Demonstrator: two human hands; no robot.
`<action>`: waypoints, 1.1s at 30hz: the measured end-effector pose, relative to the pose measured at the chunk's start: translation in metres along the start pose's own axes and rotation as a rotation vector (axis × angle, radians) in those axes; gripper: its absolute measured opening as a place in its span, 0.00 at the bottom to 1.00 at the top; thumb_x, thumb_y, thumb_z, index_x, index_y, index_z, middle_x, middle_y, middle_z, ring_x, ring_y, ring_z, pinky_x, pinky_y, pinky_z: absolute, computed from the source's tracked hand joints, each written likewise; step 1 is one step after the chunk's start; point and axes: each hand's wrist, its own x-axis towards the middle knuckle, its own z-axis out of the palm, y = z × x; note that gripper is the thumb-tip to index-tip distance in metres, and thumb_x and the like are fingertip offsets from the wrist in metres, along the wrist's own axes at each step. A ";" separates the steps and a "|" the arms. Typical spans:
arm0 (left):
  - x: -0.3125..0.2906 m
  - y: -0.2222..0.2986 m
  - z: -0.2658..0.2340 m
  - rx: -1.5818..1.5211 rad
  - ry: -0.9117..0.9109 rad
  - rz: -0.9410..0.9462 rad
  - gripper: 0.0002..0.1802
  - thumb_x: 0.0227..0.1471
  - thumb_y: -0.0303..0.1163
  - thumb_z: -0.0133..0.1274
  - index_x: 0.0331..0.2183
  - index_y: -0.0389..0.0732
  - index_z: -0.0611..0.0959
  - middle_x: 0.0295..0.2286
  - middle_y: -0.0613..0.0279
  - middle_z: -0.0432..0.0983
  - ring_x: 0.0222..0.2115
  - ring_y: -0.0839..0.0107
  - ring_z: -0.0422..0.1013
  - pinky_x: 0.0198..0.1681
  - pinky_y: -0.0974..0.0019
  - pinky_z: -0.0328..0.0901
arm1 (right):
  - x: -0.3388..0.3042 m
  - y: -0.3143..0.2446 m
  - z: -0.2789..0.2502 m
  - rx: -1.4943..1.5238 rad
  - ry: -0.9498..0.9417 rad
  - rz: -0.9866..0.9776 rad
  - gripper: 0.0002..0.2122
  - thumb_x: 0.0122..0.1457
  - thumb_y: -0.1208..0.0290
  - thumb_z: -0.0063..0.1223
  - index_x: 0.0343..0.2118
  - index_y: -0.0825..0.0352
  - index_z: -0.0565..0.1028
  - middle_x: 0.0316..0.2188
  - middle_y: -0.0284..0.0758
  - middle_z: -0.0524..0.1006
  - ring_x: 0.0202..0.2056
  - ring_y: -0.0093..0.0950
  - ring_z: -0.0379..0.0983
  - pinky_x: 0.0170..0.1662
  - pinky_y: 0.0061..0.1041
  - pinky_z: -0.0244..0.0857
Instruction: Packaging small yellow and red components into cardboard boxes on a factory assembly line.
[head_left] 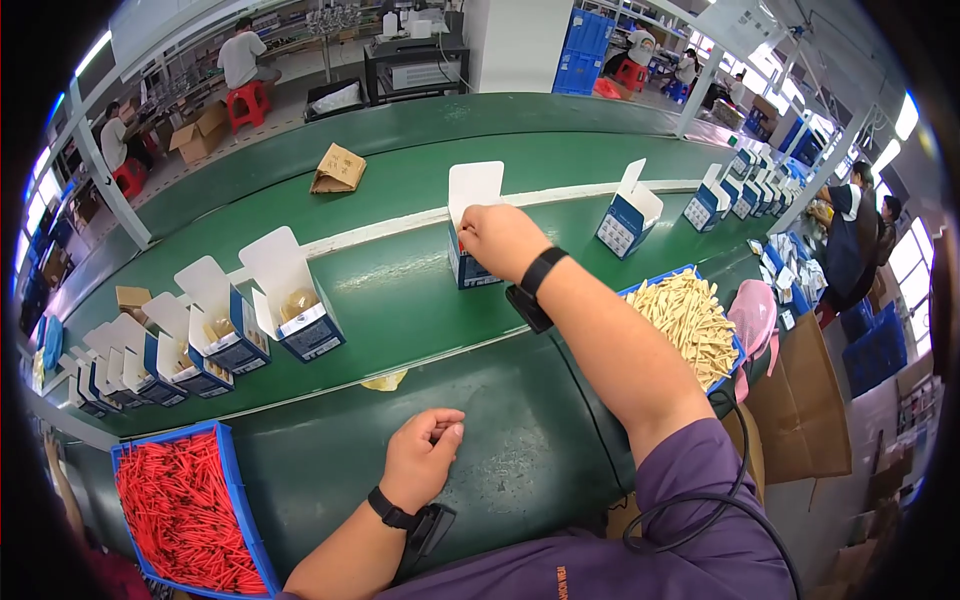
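My right hand (503, 240) reaches over an open blue-and-white carton (476, 274) with its white flap (475, 182) standing up. Its fingers are closed at the carton's mouth, and a speck of red shows beside them; what they hold is hidden. Nearer to me, my left hand (424, 458) hovers over the dark green bench (520, 400) with curled fingers. Whatever is inside that curl cannot be seen. Small red sticks (190, 510) fill a blue tray (243, 500) at the near left. Pale wooden-looking pieces (685, 325) heap up in another blue tray (741, 352) beside my right forearm.
Several open cartons (312, 330) line the green belt (400, 285) on the left, some holding round tan items. More cartons (628, 222) stand to the right. A crumpled brown paper bag (339, 168) lies beyond. A pink bag (753, 318) and a person (850, 230) are at right.
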 end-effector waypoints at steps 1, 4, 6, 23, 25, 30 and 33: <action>0.000 0.000 0.000 -0.002 -0.005 0.002 0.11 0.59 0.27 0.53 0.44 0.35 0.80 0.35 0.63 0.79 0.33 0.79 0.74 0.33 0.74 0.71 | -0.005 0.001 0.003 -0.001 0.001 -0.003 0.08 0.57 0.67 0.52 0.30 0.65 0.79 0.27 0.44 0.80 0.32 0.44 0.77 0.37 0.39 0.71; 0.001 -0.003 0.001 -0.014 0.000 0.003 0.11 0.59 0.27 0.54 0.44 0.35 0.80 0.35 0.63 0.79 0.33 0.79 0.74 0.34 0.74 0.71 | -0.028 -0.004 0.010 0.049 0.170 0.048 0.09 0.56 0.68 0.51 0.29 0.66 0.79 0.28 0.45 0.79 0.32 0.45 0.77 0.38 0.40 0.72; 0.000 -0.005 0.001 -0.031 0.012 0.011 0.11 0.59 0.27 0.54 0.44 0.35 0.80 0.35 0.63 0.79 0.33 0.78 0.74 0.34 0.74 0.71 | -0.036 -0.010 0.012 0.024 0.148 0.046 0.09 0.56 0.67 0.52 0.28 0.67 0.79 0.28 0.45 0.79 0.32 0.45 0.77 0.38 0.41 0.72; 0.003 0.006 0.013 -0.099 0.006 -0.036 0.11 0.59 0.25 0.52 0.44 0.34 0.78 0.36 0.61 0.78 0.33 0.77 0.74 0.34 0.74 0.70 | -0.094 0.032 -0.044 -0.018 0.184 0.002 0.09 0.55 0.66 0.56 0.29 0.66 0.82 0.29 0.43 0.80 0.34 0.43 0.78 0.39 0.39 0.72; 0.008 0.004 0.016 -0.099 0.011 -0.022 0.10 0.58 0.25 0.53 0.43 0.35 0.80 0.35 0.63 0.78 0.32 0.79 0.73 0.33 0.74 0.71 | -0.112 0.067 -0.076 -0.146 -0.059 0.251 0.08 0.53 0.68 0.57 0.28 0.66 0.82 0.29 0.44 0.81 0.34 0.43 0.78 0.40 0.37 0.72; 0.012 0.009 0.022 -0.031 -0.018 0.000 0.11 0.59 0.25 0.52 0.44 0.34 0.79 0.35 0.61 0.78 0.33 0.78 0.74 0.34 0.75 0.70 | -0.161 0.115 -0.124 -0.297 -0.270 0.404 0.06 0.51 0.72 0.56 0.30 0.64 0.83 0.30 0.45 0.81 0.36 0.41 0.78 0.43 0.35 0.72; 0.009 0.011 0.025 0.007 -0.007 0.004 0.10 0.59 0.25 0.52 0.43 0.34 0.79 0.35 0.62 0.78 0.33 0.78 0.74 0.34 0.74 0.70 | -0.175 0.130 -0.119 -0.243 -0.276 0.402 0.08 0.51 0.75 0.54 0.32 0.62 0.83 0.34 0.45 0.81 0.40 0.40 0.78 0.46 0.35 0.71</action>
